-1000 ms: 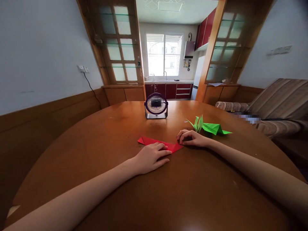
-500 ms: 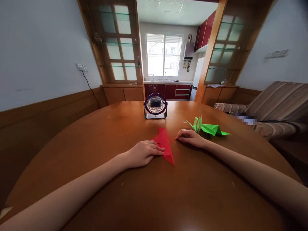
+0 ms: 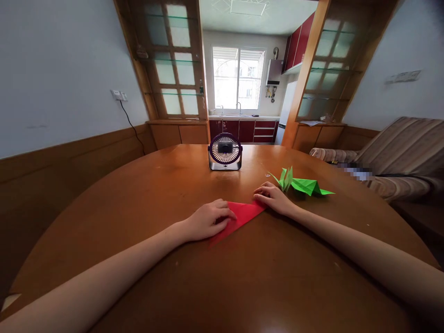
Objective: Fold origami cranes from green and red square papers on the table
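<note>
A folded sheet of red paper (image 3: 243, 213) lies on the wooden table, its long edge slanting up to the right. Curled over its left part is my left hand (image 3: 208, 219), with fingertips and thumb on the paper. At the paper's right corner, my right hand (image 3: 275, 200) has its bent fingers closed over the tip. Just beyond that hand stand green folded-paper pieces (image 3: 307, 186), one with upright pointed flaps. The parts of the red paper under both hands are hidden.
A small dark purple fan (image 3: 225, 150) stands at the table's (image 3: 222, 286) far side. A striped armchair (image 3: 402, 152) is to the right. Behind are glass-shelved cabinets (image 3: 176, 60) and a kitchen. A black cord (image 3: 131, 122) hangs from the left wall socket.
The red paper has turned, so its pointed end now lies toward the right under my right fingers. My left hand has stayed on the paper; its fingers have shifted slightly.
</note>
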`<state>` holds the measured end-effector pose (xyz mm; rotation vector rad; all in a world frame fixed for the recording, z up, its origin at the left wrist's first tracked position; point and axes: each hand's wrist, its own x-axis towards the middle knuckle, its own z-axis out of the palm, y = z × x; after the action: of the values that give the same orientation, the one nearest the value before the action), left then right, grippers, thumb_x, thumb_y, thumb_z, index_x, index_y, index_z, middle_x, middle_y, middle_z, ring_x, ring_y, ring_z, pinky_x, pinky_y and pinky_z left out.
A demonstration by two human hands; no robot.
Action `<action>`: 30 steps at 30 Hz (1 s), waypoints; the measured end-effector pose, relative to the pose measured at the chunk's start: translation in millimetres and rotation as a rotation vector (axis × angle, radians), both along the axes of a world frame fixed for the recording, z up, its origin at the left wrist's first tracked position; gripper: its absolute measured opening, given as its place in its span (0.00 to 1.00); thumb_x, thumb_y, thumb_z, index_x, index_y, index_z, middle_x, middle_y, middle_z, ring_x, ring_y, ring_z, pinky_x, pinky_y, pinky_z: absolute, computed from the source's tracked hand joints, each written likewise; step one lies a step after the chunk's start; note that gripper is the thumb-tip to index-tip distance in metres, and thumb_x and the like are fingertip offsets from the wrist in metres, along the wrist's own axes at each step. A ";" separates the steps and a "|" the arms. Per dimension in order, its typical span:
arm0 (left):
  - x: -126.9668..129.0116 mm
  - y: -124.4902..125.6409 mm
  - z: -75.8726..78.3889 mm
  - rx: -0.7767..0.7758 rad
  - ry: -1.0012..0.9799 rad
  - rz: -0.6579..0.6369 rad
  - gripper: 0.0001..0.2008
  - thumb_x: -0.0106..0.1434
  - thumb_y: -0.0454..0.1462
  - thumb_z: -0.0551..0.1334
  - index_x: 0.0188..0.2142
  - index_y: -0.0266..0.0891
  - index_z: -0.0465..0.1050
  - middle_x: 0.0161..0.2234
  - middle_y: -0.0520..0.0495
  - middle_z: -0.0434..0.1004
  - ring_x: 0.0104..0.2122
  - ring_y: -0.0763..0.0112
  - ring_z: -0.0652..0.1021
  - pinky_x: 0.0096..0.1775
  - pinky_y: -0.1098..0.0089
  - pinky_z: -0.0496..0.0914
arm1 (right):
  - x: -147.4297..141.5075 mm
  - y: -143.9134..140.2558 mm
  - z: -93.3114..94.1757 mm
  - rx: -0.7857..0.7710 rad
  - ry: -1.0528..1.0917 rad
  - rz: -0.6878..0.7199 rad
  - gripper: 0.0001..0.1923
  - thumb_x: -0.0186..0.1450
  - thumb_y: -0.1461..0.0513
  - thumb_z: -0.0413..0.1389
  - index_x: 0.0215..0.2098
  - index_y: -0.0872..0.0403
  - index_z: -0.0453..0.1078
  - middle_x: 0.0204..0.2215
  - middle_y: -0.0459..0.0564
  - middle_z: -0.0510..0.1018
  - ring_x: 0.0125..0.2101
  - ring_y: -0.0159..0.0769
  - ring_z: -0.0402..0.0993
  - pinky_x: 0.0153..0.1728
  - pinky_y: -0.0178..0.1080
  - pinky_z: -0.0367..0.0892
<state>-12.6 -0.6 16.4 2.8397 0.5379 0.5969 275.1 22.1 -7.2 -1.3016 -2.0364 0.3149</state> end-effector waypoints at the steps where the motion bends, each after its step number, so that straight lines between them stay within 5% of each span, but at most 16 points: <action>1: 0.7 -0.6 -0.7 0.035 0.022 0.000 0.14 0.68 0.35 0.52 0.46 0.41 0.74 0.41 0.44 0.74 0.41 0.66 0.73 0.44 0.66 0.69 | 0.0 -0.7 0.7 0.003 -0.013 0.008 0.12 0.65 0.56 0.56 0.36 0.54 0.77 0.37 0.53 0.72 0.37 0.38 0.69 0.43 0.42 0.64; 10: 4.0 -0.7 -2.2 0.235 0.126 0.013 0.18 0.70 0.37 0.50 0.57 0.46 0.68 0.63 0.42 0.61 0.60 0.59 0.64 0.59 0.53 0.60 | -5.7 -10.0 6.4 -0.091 0.083 0.021 0.14 0.59 0.53 0.61 0.26 0.55 0.69 0.30 0.48 0.71 0.30 0.34 0.65 0.34 0.38 0.62; 15: 4.3 1.9 -4.2 0.127 0.214 -0.035 0.22 0.72 0.37 0.47 0.64 0.45 0.57 0.65 0.44 0.58 0.64 0.64 0.60 0.63 0.55 0.55 | -2.4 -13.4 6.5 -0.236 0.209 0.129 0.14 0.56 0.54 0.63 0.30 0.55 0.68 0.27 0.45 0.73 0.26 0.31 0.65 0.28 0.35 0.61; 21: 4.1 3.6 -6.0 0.089 0.217 -0.046 0.22 0.73 0.37 0.46 0.64 0.47 0.56 0.65 0.46 0.56 0.64 0.65 0.59 0.63 0.56 0.54 | 1.7 -15.9 2.3 -0.266 0.345 0.235 0.18 0.55 0.55 0.64 0.40 0.56 0.72 0.30 0.47 0.75 0.31 0.33 0.71 0.34 0.39 0.67; 30: 4.0 2.9 -7.1 0.069 0.231 -0.021 0.21 0.73 0.38 0.46 0.64 0.47 0.57 0.65 0.47 0.56 0.64 0.66 0.59 0.63 0.56 0.53 | 2.9 -30.4 7.4 -0.041 0.115 0.334 0.09 0.63 0.57 0.59 0.35 0.53 0.78 0.33 0.53 0.78 0.35 0.38 0.73 0.38 0.43 0.70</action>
<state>-8.5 2.3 9.3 2.9956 0.5320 0.2902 278.1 -8.3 0.3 -0.9384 -2.1539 0.5721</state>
